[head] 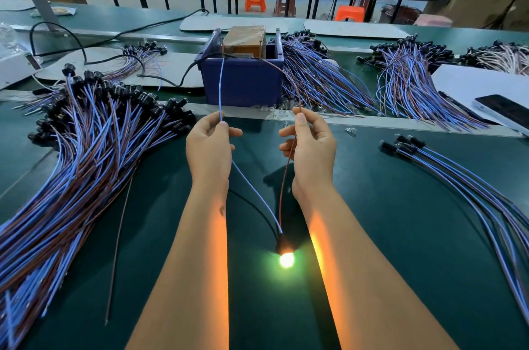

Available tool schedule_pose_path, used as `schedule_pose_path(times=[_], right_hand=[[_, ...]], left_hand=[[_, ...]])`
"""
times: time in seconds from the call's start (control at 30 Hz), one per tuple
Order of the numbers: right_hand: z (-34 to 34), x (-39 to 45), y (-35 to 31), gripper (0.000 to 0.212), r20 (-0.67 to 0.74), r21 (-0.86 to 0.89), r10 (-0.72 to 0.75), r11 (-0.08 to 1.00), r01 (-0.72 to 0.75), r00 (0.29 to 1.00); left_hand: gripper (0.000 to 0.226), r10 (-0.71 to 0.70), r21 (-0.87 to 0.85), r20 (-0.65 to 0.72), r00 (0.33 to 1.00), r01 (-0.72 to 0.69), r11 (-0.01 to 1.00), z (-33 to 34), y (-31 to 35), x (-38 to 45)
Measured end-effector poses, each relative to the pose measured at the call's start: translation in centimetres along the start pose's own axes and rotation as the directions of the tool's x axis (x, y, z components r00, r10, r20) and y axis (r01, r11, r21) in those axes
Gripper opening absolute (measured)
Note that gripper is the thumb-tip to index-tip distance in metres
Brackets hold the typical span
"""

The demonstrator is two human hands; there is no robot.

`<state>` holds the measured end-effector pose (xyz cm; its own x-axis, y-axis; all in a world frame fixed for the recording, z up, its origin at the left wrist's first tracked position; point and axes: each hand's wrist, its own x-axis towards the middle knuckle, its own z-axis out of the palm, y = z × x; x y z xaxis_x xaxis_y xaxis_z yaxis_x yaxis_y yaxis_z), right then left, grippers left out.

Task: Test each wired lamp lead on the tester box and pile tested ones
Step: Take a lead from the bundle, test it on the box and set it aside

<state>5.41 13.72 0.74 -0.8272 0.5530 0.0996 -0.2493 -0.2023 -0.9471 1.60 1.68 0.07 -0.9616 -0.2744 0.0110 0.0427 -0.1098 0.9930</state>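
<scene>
My left hand [210, 143] pinches the blue wire [220, 86] of a lamp lead, and my right hand [310, 146] pinches its brown wire [286, 175]. Both wires run up to the tester box [243, 74], a dark blue bin with a brown unit inside. The lead's lamp [286, 259] hangs between my forearms and glows bright orange-white. A big pile of leads [86, 155] lies at my left. A small fan of several leads [458, 178] lies at my right.
More bundles of leads [320, 80] lie behind and right of the box. A black power cable [114, 37] runs to the box from the left. A single loose brown wire [120, 238] lies on the green table. A phone [503, 110] lies on a white sheet at far right.
</scene>
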Motion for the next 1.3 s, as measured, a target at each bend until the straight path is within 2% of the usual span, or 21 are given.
schedule_pose_path(times=[0.13, 0.2, 0.4, 0.53, 0.6, 0.67, 0.7, 0.77, 0.83, 0.9, 1.0, 1.07, 1.13, 1.2, 1.3], right_hand=[[0.5, -0.4, 0.1, 0.018, 0.141, 0.024, -0.042, 0.999, 0.039, 0.989], [0.8, -0.6, 0.2, 0.02, 0.21, -0.018, -0.069, 0.997, 0.074, 0.975], [0.7, -0.6, 0.3, 0.016, 0.295, -0.133, -0.086, 0.982, 0.13, 0.951], [0.4, -0.7, 0.5, 0.017, 0.419, -0.156, -0.046, 0.98, 0.122, 0.907], [0.0, -0.5, 0.3, 0.017, 0.419, -0.147, -0.021, 0.985, 0.091, 0.908], [-0.6, 0.0, 0.2, 0.023, 0.418, -0.209, -0.029, 0.97, 0.127, 0.908], [-0.9, 0.2, 0.3, 0.03, 0.462, -0.275, -0.019, 0.948, 0.163, 0.887], [-1.0, 0.1, 0.4, 0.046, 0.597, -0.374, 0.059, 0.902, 0.213, 0.8], [-0.8, -0.1, 0.4, 0.057, 0.648, -0.358, 0.099, 0.915, 0.187, 0.755], [-0.8, 0.0, 0.3, 0.055, 0.598, -0.242, 0.067, 0.965, 0.101, 0.799], [-1.4, 0.4, -0.2, 0.03, 0.531, 0.012, 0.035, 0.999, -0.049, 0.847], [-1.8, 0.6, -0.3, 0.021, 0.523, 0.22, 0.01, 0.964, -0.146, 0.852], [-2.1, 1.0, -0.4, 0.02, 0.458, 0.362, 0.023, 0.908, -0.211, 0.888], [-2.7, 1.6, -0.4, 0.02, 0.328, 0.335, 0.046, 0.928, -0.162, 0.944], [-3.2, 2.1, -0.3, 0.025, 0.109, -0.029, -0.018, 0.999, 0.021, 0.994]], left_hand=[[0.015, 0.094, 0.058, 0.193, 0.977, -0.107, 0.993, 0.9, 0.4, -0.6], [0.018, 0.108, 0.045, 0.256, 0.961, -0.124, 0.991, 1.4, 0.5, -1.0], [0.029, 0.019, -0.047, 0.369, 0.929, -0.002, 0.999, 1.3, 0.7, -1.2], [0.019, 0.005, -0.051, 0.334, 0.942, 0.013, 0.999, 1.3, 0.4, -1.0], [0.024, -0.01, -0.113, 0.267, 0.964, 0.041, 0.993, 1.1, 0.4, -0.7], [0.027, -0.033, -0.22, 0.225, 0.974, 0.084, 0.972, 0.7, 0.5, -0.3], [0.027, -0.043, -0.28, 0.222, 0.974, 0.106, 0.954, 0.5, 0.6, -0.2], [0.026, -0.053, -0.364, 0.222, 0.974, 0.134, 0.922, 0.4, 0.7, -0.1], [0.025, -0.064, -0.378, 0.199, 0.978, 0.137, 0.916, 0.4, 0.7, -0.1], [0.022, -0.073, -0.364, 0.173, 0.982, 0.132, 0.922, 0.3, 0.6, 0.0], [0.018, -0.079, -0.31, 0.134, 0.988, 0.117, 0.943, 0.2, 0.3, 0.2], [0.017, -0.064, -0.286, 0.114, 0.991, 0.094, 0.954, 0.3, 0.1, 0.2], [0.017, -0.022, -0.222, 0.106, 0.994, 0.045, 0.974, 0.4, -0.2, 0.3], [0.02, 0.089, -0.046, 0.099, 0.991, -0.085, 0.995, 0.5, -0.7, 0.2], [0.028, 0.306, 0.245, 0.201, 0.93, -0.35, 0.904, 1.5, -1.0, -0.8]])
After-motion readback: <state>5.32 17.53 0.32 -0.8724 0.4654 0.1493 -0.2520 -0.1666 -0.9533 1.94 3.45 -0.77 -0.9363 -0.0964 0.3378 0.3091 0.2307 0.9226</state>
